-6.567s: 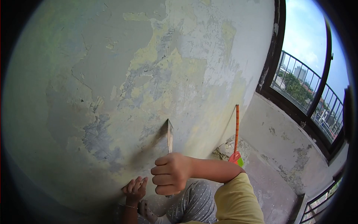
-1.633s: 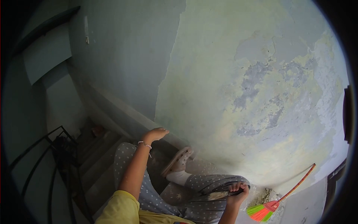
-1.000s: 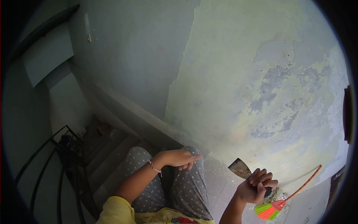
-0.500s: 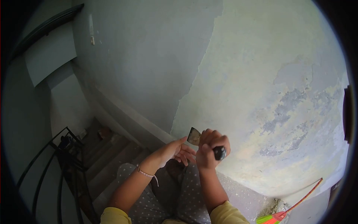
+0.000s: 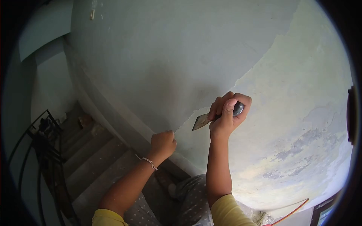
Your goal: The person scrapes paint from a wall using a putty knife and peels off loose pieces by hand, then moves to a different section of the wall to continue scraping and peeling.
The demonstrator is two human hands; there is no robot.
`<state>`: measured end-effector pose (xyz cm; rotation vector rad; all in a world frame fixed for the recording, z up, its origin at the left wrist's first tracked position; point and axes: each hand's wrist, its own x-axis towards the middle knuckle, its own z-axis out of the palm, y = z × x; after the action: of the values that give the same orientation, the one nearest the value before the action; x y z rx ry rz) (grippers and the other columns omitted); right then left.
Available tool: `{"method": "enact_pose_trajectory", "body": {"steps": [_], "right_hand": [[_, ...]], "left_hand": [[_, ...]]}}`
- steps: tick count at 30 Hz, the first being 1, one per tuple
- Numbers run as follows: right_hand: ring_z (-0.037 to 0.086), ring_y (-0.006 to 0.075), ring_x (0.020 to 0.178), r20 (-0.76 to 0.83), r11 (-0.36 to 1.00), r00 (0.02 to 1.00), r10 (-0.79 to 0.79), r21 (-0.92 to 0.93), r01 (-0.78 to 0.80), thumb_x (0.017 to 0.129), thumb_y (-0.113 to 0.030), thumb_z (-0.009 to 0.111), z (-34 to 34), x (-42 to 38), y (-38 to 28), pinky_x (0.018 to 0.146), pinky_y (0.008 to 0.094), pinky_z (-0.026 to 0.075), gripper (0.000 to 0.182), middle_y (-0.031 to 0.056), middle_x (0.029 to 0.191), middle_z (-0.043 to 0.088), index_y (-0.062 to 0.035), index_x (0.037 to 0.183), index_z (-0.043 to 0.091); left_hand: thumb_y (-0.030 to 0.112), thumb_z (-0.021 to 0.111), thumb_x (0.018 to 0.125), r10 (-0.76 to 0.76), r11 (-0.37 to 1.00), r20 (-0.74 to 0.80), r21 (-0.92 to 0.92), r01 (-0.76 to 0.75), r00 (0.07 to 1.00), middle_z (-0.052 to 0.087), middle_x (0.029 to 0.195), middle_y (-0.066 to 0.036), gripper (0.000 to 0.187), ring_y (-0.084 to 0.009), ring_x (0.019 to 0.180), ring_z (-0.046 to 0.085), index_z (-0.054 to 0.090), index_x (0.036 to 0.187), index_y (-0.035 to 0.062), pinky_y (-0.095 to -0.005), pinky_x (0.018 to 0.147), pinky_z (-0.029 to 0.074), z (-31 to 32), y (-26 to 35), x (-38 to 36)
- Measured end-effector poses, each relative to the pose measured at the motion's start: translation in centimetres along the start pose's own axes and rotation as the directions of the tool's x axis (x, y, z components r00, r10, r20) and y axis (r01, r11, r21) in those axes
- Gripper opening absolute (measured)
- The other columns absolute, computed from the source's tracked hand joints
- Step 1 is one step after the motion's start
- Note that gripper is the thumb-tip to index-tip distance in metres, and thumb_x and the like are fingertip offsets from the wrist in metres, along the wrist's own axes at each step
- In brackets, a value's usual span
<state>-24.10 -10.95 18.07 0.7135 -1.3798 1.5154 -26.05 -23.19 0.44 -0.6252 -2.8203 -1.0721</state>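
My right hand (image 5: 230,115) is wrapped round the dark handle of a paint scraper (image 5: 202,121), thumb on top. Its flat, stained blade points left and down, in front of the wall. Lower and to the left, my left hand (image 5: 163,145) is closed, close to the low end of a ragged paint edge (image 5: 238,81). What its fingertips hold, if anything, is hidden. Along that edge, grey paint (image 5: 162,56) meets a paler green-white surface (image 5: 298,75). A braided bracelet circles my left wrist.
Concrete stairs (image 5: 100,160) descend at the left beside a black metal railing (image 5: 28,132). A rough, flaking patch (image 5: 301,150) marks the wall at the right. A broom's red handle (image 5: 292,213) leans at the lower right.
My right hand has risen with the scraper. My left hand has gone from spread fingers to closed and moved slightly left and up. The view has shifted, showing more stairs.
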Motion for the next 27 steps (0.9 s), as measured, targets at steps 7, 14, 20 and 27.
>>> {"method": "enact_pose_trajectory", "body": {"steps": [7,14,20,27], "right_hand": [[0.041,0.01,0.04,0.042,0.997,0.996,0.076,0.023,-0.077,0.095,-0.025,0.065,-0.7,-4.0,3.2,0.04,0.0241,0.029,0.037,0.0053,0.053,0.045,-0.0062,0.073,0.042],[0.039,0.0092,0.04,-0.007,0.982,0.998,0.057,-0.181,-0.057,0.096,-0.018,0.061,-0.4,-3.6,4.0,0.04,0.0238,0.028,0.035,0.0061,0.049,0.046,-0.0059,0.07,0.04],[0.03,0.0091,0.036,-0.023,0.982,0.999,-0.044,-0.187,0.039,0.095,-0.015,0.057,0.8,-2.5,4.0,0.033,0.024,0.024,0.033,0.0029,0.046,0.036,-0.0094,0.071,0.036],[0.029,0.0083,0.035,0.025,0.967,0.993,-0.118,-0.222,0.121,0.095,-0.013,0.055,1.7,-1.3,3.3,0.032,0.0233,0.023,0.032,0.0025,0.045,0.036,-0.0104,0.071,0.035]], "left_hand": [[0.024,0.071,0.082,-0.019,0.999,0.065,0.049,0.015,0.998,0.07,0.085,-0.006,0.023,-0.0259,0.086,0.068,0.066,0.096,0.0066,-0.0429,0.076,0.05,-1.4,-0.8,1.8],[0.03,0.075,0.079,-0.043,0.997,0.035,0.067,0.04,0.998,0.067,0.098,-0.015,0.045,-0.0317,0.095,0.066,0.06,0.109,-0.0004,-0.0454,0.079,0.048,-3.4,0.8,1.6],[0.03,0.084,0.071,0.003,1.0,-0.173,-0.019,-0.006,0.985,0.05,0.133,-0.022,0.088,-0.0344,0.115,0.057,0.038,0.136,-0.0066,-0.0453,0.086,0.045,-2.4,1.7,2.4],[0.03,0.086,0.068,0.041,0.991,-0.348,-0.103,-0.081,0.937,0.034,0.15,-0.025,0.114,-0.0339,0.129,0.047,0.016,0.149,-0.0076,-0.045,0.095,0.037,-2.4,2.7,3.2]]}}
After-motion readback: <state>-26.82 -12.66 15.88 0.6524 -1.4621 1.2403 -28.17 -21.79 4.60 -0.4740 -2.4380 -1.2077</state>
